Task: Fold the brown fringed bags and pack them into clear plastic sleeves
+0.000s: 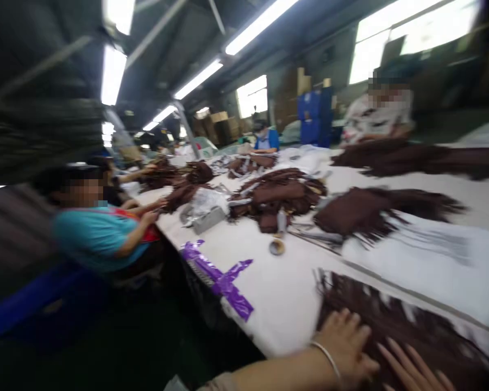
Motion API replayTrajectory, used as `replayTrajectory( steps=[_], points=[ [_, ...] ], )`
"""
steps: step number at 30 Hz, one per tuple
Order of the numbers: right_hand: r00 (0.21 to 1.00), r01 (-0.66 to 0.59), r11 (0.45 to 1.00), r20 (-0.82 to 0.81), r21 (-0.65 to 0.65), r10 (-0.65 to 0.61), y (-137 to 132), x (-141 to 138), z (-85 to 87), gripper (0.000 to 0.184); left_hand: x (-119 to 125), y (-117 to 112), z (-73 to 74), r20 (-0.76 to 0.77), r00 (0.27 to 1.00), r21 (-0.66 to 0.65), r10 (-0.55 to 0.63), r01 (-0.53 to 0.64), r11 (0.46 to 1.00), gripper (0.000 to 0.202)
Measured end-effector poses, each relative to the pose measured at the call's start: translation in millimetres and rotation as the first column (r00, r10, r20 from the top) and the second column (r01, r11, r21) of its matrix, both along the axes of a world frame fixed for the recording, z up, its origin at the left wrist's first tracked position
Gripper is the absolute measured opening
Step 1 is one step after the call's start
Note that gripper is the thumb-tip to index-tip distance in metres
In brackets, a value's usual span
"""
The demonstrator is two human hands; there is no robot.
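Note:
A dark brown fringed cloth (415, 320), much like a scarf, lies across the near right of the table. Resting on its left part is my left hand (346, 342), palm down with fingers stretched out and a pale bracelet at the wrist. My right hand (418, 372) is beside it on the same cloth, its fingers spread and its lower part cut off by the frame. Neither hand grips anything that I can see. The picture is blurred, so fine detail of the fringe is lost.
Purple tape (224, 279) marks the white table's (269, 304) left edge. A tape roll (276, 247), a grey box (209, 219) and brown cloth piles (279, 195) lie farther up. A person in turquoise (93, 233) works at the left; others sit across and beyond.

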State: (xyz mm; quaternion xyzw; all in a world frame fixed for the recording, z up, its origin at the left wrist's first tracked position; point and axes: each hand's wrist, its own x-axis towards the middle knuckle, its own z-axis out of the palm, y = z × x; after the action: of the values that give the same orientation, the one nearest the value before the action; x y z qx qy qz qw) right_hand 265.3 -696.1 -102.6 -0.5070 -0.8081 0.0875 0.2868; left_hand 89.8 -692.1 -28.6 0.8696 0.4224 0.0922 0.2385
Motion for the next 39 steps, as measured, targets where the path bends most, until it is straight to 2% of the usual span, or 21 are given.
replayTrajectory(
  steps=[3,6,8,9,11,13,15,17,20,22,24,26,28,30,33,34,35,36,38,39],
  points=[
    [0.996,0.084,0.987,0.016,-0.139,-0.082,-54,38,32.9,0.051,11,4,-1.3,-0.008,0.996,0.075,-0.094,0.094,0.993,0.06],
    [0.955,0.2,0.951,-0.169,-0.236,-0.243,-89,48,62.5,0.043,27,15,-7.3,-0.017,0.962,0.188,-0.272,0.27,0.944,0.066],
    [0.86,0.261,0.9,-0.339,-0.349,-0.381,-112,49,73.0,0.036,42,13,-6.2,-0.04,0.911,0.23,-0.41,0.408,0.884,0.072],
    [0.782,0.277,0.856,-0.416,-0.436,-0.464,-126,49,75.0,0.034,49,10,-4.5,-0.06,0.885,0.239,-0.462,0.462,0.854,0.073],
    [0.571,0.242,0.736,-0.521,-0.632,-0.635,-150,50,73.2,0.039,66,0,-1.5,-0.115,0.846,0.244,-0.521,0.532,0.811,0.072],
    [0.323,0.1,0.618,-0.562,-0.78,-0.762,-167,54,66.9,0.049,82,-9,-3.3,-0.174,0.804,0.245,-0.568,0.594,0.766,0.069],
    [0.074,-0.098,0.567,-0.575,-0.818,-0.815,-175,61,60.6,0.055,95,-13,-11.0,-0.223,0.764,0.268,-0.605,0.645,0.716,0.063],
    [-0.146,-0.285,0.591,-0.575,-0.755,-0.805,-175,67,57.4,0.054,103,-14,-21.2,-0.232,0.756,0.347,-0.613,0.653,0.673,0.05],
    [-0.401,-0.455,0.683,-0.554,-0.571,-0.73,-165,69,59.3,0.048,105,-11,-26.9,-0.159,0.794,0.51,-0.587,0.575,0.64,0.04],
    [-0.535,-0.488,0.749,-0.525,-0.449,-0.662,-151,67,62.9,0.044,102,-11,-19.5,-0.104,0.799,0.573,-0.592,0.534,0.621,0.04],
    [-0.646,-0.444,0.824,-0.513,-0.351,-0.566,-133,65,66.1,0.041,99,-14,-6.3,-0.082,0.786,0.6,-0.612,0.529,0.6,0.043],
    [-0.71,-0.4,0.868,-0.5,-0.294,-0.496,-114,68,67.8,0.044,97,-19,6.4,-0.087,0.759,0.605,-0.645,0.555,0.572,0.044],
    [-0.722,-0.413,0.866,-0.477,-0.283,-0.5,-98,78,67.8,0.056,95,-26,13.8,-0.1,0.731,0.594,-0.675,0.588,0.549,0.044],
    [-0.717,-0.428,0.85,-0.457,-0.307,-0.526,-88,93,67.4,0.069,94,-32,15.3,-0.102,0.713,0.579,-0.694,0.61,0.541,0.043],
    [-0.714,-0.287,0.888,-0.538,-0.36,-0.448,-80,113,70.6,0.067,94,-35,11.6,-0.062,0.704,0.554,-0.708,0.614,0.562,0.041],
    [-0.667,-0.21,0.904,-0.622,-0.373,-0.411,-78,115,72.9,0.065,94,-35,10.5,-0.041,0.7,0.538,-0.713,0.616,0.575,0.039],
    [-0.551,-0.124,0.912,-0.738,-0.391,-0.391,-76,115,75.4,0.064,94,-36,10.2,-0.014,0.693,0.52,-0.721,0.621,0.586,0.038],
    [-0.369,-0.041,0.914,-0.844,-0.404,-0.39,-74,112,77.5,0.063,95,-36,10.7,0.02,0.679,0.5,-0.734,0.629,0.595,0.036],
    [0.051,0.073,0.909,-0.909,-0.409,-0.413,-68,99,78.7,0.06,94,-38,15.0,0.122,0.641,0.466,-0.758,0.637,0.614,0.03],
    [0.27,0.112,0.904,-0.863,-0.413,-0.427,-65,90,77.3,0.059,92,-39,18.7,0.185,0.622,0.453,-0.761,0.633,0.627,0.028]
  ],
)
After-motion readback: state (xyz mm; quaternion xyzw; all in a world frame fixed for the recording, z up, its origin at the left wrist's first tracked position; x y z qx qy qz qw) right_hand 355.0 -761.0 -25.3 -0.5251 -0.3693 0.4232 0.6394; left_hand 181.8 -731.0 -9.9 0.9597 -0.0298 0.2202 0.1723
